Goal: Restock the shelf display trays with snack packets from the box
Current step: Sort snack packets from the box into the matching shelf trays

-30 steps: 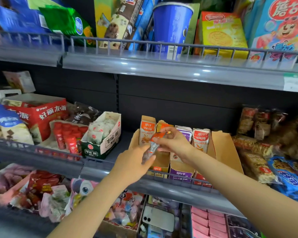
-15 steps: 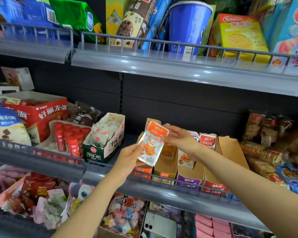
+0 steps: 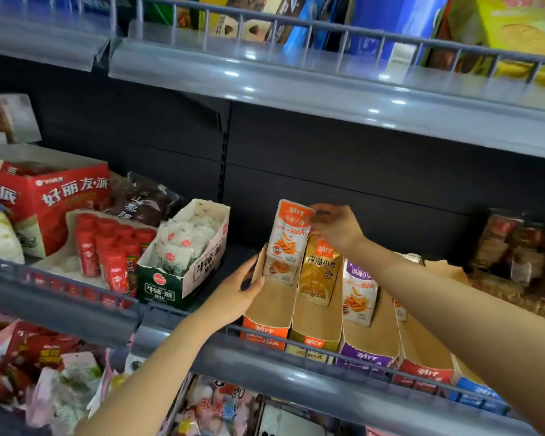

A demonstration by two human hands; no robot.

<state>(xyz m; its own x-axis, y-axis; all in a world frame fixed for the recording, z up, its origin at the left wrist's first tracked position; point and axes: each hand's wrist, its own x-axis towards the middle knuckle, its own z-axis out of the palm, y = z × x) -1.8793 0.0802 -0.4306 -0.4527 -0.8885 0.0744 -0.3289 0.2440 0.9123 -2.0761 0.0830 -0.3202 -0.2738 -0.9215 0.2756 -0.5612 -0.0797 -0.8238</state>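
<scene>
Lowered now, the orange-and-white foil snack packet (image 3: 285, 243) stands in the orange-fronted cardboard tray (image 3: 266, 309); my right hand (image 3: 337, 226) pinches its top, my left hand (image 3: 233, 294) grips the tray's wall.

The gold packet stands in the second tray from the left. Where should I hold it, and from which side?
Pinch the top seam of the gold packet, coming from above and the front. It stands upright in its narrow tray, whose cardboard walls flank both side edges; only the top is free. The right hand is close above it now.
</scene>
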